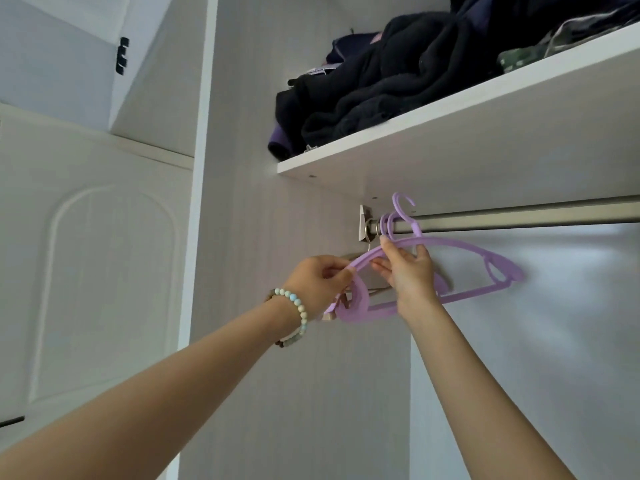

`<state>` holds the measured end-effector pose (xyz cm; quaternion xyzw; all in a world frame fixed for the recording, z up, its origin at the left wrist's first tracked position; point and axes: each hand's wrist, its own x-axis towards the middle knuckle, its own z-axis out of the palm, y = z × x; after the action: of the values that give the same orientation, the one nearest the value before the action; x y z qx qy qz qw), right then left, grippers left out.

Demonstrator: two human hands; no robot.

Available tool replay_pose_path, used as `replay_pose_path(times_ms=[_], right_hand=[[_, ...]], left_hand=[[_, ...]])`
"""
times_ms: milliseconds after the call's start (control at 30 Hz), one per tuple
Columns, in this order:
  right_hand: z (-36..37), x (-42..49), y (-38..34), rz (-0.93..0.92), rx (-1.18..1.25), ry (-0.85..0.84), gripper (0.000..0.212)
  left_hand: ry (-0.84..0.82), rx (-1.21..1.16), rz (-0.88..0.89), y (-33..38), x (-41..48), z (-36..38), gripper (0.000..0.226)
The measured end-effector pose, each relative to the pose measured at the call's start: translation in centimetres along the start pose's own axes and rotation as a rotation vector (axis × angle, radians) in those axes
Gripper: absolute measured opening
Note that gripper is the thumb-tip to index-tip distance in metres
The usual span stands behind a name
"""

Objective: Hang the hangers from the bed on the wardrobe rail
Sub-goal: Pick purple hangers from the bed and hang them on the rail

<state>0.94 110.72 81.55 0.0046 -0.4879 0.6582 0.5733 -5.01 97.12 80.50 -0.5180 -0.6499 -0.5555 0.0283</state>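
Purple hanger (467, 245): up at the left end of the rail (519, 216), tilted. Its hook (401, 202) stands just above the bar and does not look seated.
- Right hand (410, 271) grasps its top arm near the neck.
- Left hand (318, 278) pinches its left shoulder end.

Step, as I judge it: hanging this one. The next move calls for bringing the hook over the bar and lowering it until it bears, beside the hung ones, then letting go with both hands.

Count:
- Purple hooks: three. Two more hooks (387, 223) are looped on the rail by the bracket (the bodies overlap below, so I count by hooks).
- Rail: one.
- Shelf (450, 133) above it: one, carrying a heap of dark clothes (381, 91).
- Bead bracelet (294, 303): one, on the left wrist.
- A beige piece shows behind the left hand; I cannot tell what it is.
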Motion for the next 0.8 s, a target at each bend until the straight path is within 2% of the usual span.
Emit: replay_pose_path(times_ms=[300,467,667,800], right_hand=[[-1.4,5.7,1.6,0.109,0.029,0.041,0.068],[-2.7,7.2,3.1,0.161,-0.074,0.027,0.044],[-3.3,7.2,4.3,0.235,-0.169,-0.017,0.024],[-4.1,7.0,5.0,0.243,-0.378,-0.011,0.039]], left_hand=[[0.011,0.137,0.081,-0.3,4.4,1.0,0.027],[0.014,0.185,0.106,-1.6,5.2,1.7,0.03],[0.019,0.176,0.065,-2.9,5.0,2.0,0.03],[-0.005,0.166,-0.005,-3.5,4.4,2.0,0.03]])
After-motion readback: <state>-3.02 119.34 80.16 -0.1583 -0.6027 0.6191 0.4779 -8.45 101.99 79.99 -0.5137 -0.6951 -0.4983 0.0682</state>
